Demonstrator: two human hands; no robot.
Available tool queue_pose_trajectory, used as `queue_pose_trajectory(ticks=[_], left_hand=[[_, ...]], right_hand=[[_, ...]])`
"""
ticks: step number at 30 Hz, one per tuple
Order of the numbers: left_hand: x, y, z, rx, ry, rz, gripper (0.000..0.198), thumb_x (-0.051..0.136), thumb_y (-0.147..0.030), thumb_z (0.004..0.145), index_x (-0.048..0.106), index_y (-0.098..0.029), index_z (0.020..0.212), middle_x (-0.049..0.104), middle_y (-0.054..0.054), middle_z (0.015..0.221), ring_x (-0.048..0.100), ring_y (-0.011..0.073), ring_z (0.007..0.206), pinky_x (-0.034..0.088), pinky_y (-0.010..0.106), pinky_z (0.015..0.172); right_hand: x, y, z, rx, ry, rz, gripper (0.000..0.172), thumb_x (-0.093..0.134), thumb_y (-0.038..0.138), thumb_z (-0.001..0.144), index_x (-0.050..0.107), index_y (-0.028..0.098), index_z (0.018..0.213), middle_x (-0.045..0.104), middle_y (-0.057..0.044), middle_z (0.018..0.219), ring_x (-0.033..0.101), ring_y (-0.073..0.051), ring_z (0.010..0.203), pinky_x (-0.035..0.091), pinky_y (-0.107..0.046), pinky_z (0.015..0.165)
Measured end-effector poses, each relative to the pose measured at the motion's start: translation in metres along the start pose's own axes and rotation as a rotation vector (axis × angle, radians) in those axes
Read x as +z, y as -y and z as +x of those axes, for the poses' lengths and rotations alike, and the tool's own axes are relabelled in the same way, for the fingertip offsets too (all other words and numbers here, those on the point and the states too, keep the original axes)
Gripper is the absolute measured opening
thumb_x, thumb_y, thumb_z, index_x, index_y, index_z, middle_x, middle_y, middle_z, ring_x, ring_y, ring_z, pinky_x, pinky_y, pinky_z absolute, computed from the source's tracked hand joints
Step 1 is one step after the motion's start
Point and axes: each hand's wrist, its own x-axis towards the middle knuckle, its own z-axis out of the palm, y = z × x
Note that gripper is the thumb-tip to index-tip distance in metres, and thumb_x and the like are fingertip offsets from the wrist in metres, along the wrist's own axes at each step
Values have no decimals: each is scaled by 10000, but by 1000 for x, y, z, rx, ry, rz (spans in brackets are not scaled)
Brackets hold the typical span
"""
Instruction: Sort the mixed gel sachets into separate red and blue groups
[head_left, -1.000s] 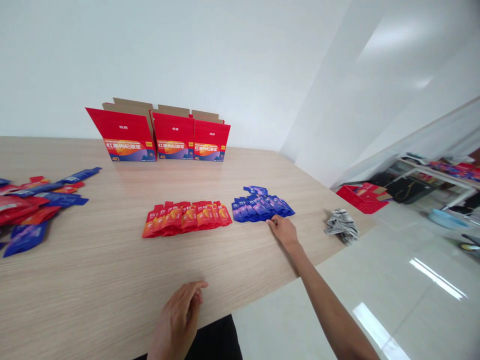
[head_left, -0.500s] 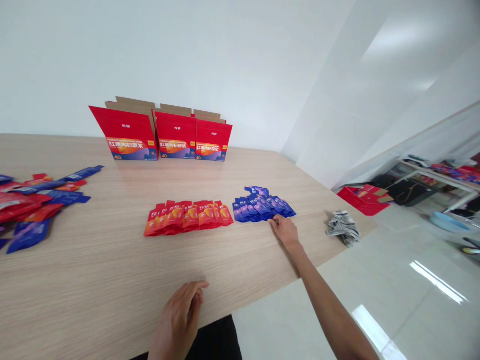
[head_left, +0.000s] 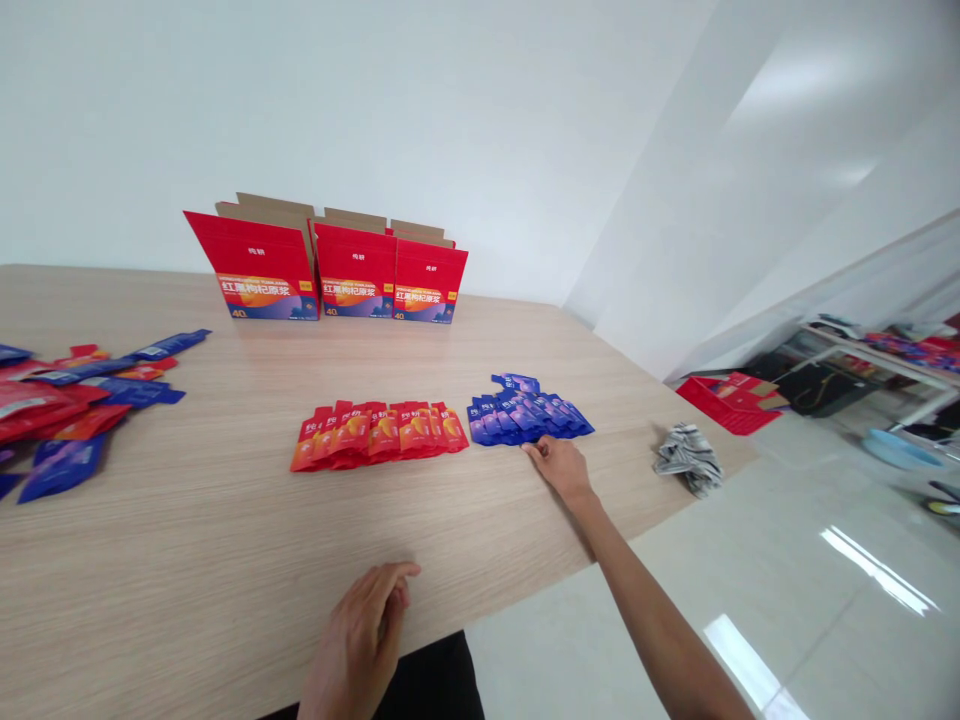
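Bench [head_left: 225, 560] and contents

Pale wood-grain top. Far: three red boxes [head_left: 356, 270], flaps raised. Left: heap of mixed sachets [head_left: 45, 400]. Middle: red sachets [head_left: 382, 435], overlapping in a row. Right: blue sachets [head_left: 525, 415], overlapping; farther right, crumpled striped cloth [head_left: 690, 460].

Glossy blue pouches [head_left: 517, 416], apparently plastic.
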Motion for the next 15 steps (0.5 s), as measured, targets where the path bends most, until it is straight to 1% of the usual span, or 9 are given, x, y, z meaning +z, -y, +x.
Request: queue_pose_trajectory(ticks=[4,10,12,15], left_hand=[[0,-2,0,10,-22,16,362,427,-402,1088,744,-227,1090,735,55,840,740,196,770,632,315,761],[-2,-5,1,33,-29,35,359,410,-386,1095,731,-223,1089,738,47,840,748,188,774,641,309,764],[-3,-7,1,36,-31,45,348,415,-376,1094,726,-221,1100,741,48,848,750,187,776,643,310,765],[-5,-8,2,44,-33,58,341,411,-349,1093,726,-219,1096,746,46,849,752,181,771,642,297,744]], right_hand=[[1,4,5,9,-7,-16,437,537,562,1063,751,202,941,794,-99,953,750,-242,927,424,-274,702],[4,1,6,-8,-20,8,397,580,542,1046,745,208,905,787,-85,898,736,-225,853,384,-266,653],[5,-4,6,-52,-25,45,410,592,549,1032,735,214,846,780,-72,856,724,-221,813,367,-269,631],[1,-19,14,-188,-67,159,489,544,583,1036,702,222,747,755,-54,775,693,-209,741,379,-274,622]])
